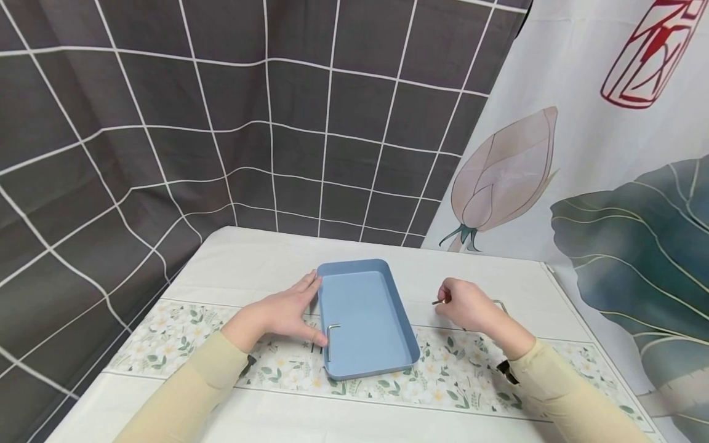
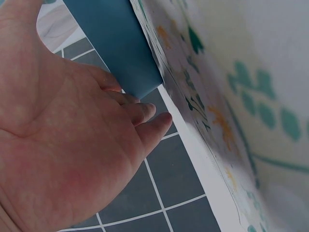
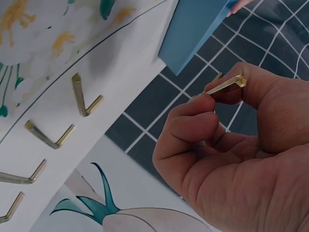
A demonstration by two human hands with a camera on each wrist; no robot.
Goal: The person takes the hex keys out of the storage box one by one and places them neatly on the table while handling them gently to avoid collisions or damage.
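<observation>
A shallow blue tray [image 1: 368, 307] lies on the floral-striped tablecloth. My left hand [image 1: 285, 312] is at the tray's left side with straight fingers, thumb and fingertips touching its wall. Inside the tray, along its left edge, lies one L-shaped hex key [image 1: 329, 344]. To the right of the tray, my right hand [image 1: 468, 304] pinches another hex key [image 3: 227, 85] between thumb and curled fingers, above the table. In the right wrist view several more hex keys [image 3: 83, 104] lie in a row on the cloth; the right hand and forearm mostly hide them in the head view.
The white table [image 1: 266, 252] has a band of flowers and leaves across it. Behind it hangs a dark curtain [image 1: 299, 154] with a white grid. On the right is a white cloth [image 1: 509, 74] printed with a lotus bud and a large leaf.
</observation>
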